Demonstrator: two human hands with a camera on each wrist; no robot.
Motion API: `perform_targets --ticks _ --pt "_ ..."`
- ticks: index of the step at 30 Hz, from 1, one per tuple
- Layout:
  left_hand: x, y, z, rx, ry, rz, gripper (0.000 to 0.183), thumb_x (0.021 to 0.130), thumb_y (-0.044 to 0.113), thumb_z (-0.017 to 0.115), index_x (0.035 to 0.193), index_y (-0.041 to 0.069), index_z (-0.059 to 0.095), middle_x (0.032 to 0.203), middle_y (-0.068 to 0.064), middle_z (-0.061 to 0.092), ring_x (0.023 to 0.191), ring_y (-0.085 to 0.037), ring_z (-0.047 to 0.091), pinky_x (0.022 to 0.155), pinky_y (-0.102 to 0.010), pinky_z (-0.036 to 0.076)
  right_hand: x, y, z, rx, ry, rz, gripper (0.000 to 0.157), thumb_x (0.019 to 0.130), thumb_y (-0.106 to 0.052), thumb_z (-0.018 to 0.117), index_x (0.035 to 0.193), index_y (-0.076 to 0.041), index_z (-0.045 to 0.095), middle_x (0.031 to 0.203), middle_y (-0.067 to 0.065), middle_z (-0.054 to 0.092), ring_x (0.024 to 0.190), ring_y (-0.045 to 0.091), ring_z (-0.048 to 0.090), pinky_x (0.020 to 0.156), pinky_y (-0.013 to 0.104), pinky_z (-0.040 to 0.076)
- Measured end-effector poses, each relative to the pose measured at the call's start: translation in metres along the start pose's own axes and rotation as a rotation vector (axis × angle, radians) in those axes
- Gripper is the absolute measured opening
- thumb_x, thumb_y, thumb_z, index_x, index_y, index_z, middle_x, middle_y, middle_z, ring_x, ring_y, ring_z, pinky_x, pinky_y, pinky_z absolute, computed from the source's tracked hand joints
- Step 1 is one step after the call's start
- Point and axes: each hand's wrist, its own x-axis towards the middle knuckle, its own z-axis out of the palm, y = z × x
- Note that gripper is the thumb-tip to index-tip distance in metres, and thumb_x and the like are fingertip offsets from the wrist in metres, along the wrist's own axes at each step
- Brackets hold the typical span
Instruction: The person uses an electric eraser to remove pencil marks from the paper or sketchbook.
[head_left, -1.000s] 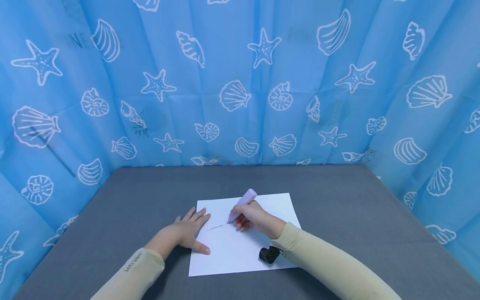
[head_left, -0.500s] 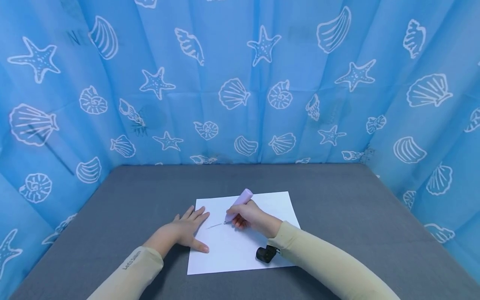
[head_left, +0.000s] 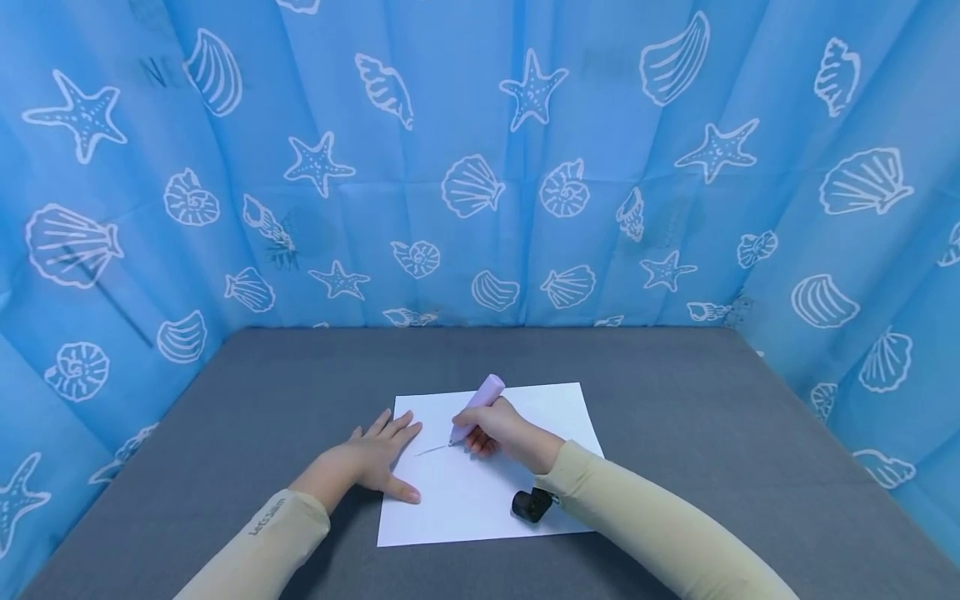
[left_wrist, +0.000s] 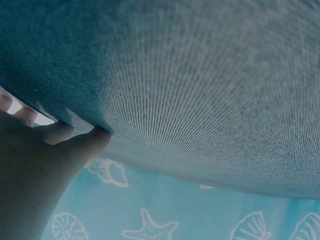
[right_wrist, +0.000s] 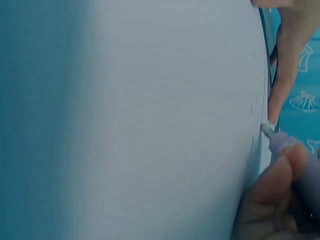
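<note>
In the head view a white sheet of paper lies on the grey table. My left hand rests flat with spread fingers on its left edge, thumb and fingertips over the paper. A thick lilac pen leans back in my right hand, pinched between thumb and fingers. Its narrow tip stands at the right end of a short thin dark line. The right wrist view shows the pen's grey tip at the paper surface. Only part of the left hand appears in the left wrist view, against the grey cloth.
A small black device sits at the right wrist, over the lower right of the paper. Grey cloth covers the table around the sheet. Behind and beside it hangs a blue curtain with white shells and starfish.
Over the last second the pen and right hand have shifted slightly left, bringing the tip to the line's right end. My left hand has stayed on the paper's edge.
</note>
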Motion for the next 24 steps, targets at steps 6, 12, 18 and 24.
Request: perform_targets --ticks 6,12,18,24 --pt "0.001 -0.001 0.001 -0.007 0.004 0.006 0.112 0.07 0.068 0.074 0.155 0.014 0.024 0.162 -0.009 0.013 0.147 -0.037 0.002 0.11 -0.065 0.012 0.003 0.002 0.001 0.102 -0.033 -0.014 0.016 0.086 -0.011 0.061 0.092 0.004 0.06 0.062 0.007 0.054 0.049 0.013 0.049 0.048 0.022 0.044" --pt "0.0 -0.002 0.001 -0.021 0.008 0.03 0.114 0.069 0.071 0.072 0.154 0.012 0.025 0.162 -0.011 0.013 0.147 -0.038 0.002 0.11 -0.066 0.011 0.004 0.001 0.008 0.069 -0.001 -0.026 0.013 0.083 -0.01 0.06 0.087 0.001 0.059 0.06 0.006 0.055 0.046 0.011 0.05 0.047 0.021 0.044" --pt "0.001 -0.002 0.001 -0.009 -0.006 0.018 0.113 0.07 0.07 0.072 0.155 0.013 0.024 0.162 -0.01 0.012 0.147 -0.037 0.002 0.11 -0.066 0.01 0.005 0.0 0.01 0.058 0.046 -0.015 0.009 0.081 -0.009 0.063 0.08 -0.001 0.059 0.055 0.005 0.051 0.043 0.01 0.046 0.043 0.02 0.039" --pt "0.002 -0.002 0.0 -0.008 -0.003 0.01 0.11 0.072 0.066 0.074 0.155 0.013 0.024 0.162 -0.01 0.012 0.147 -0.038 0.003 0.11 -0.066 0.013 0.005 -0.002 0.01 0.049 0.06 0.02 0.016 0.084 -0.013 0.066 0.089 -0.001 0.057 0.057 0.005 0.052 0.044 0.011 0.046 0.043 0.02 0.04"
